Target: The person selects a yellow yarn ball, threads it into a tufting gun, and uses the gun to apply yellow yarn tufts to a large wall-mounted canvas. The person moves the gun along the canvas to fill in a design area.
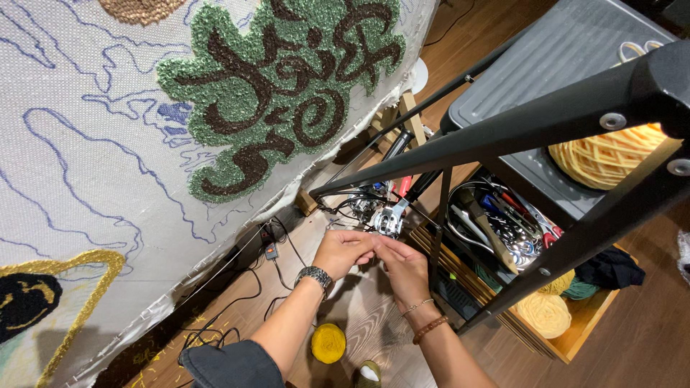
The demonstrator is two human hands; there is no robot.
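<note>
My left hand (341, 251), with a metal watch on its wrist, and my right hand (404, 266), with thin bracelets, meet just below the silver head of a tufting gun (389, 218). The fingertips of both hands pinch at something small there; it is too fine to make out. The gun rests by a black metal frame bar (503, 133). To the left stretches a white tufting cloth (86, 144) with blue outlines and a green and brown tufted patch (280, 79).
A grey shelf (553, 65) holds a big yellow yarn ball (611, 154). Below it a tray of tools (503, 223) and a wooden crate with yarn (557, 309). On the wooden floor lie black cables (230, 316) and a small yellow yarn ball (328, 342).
</note>
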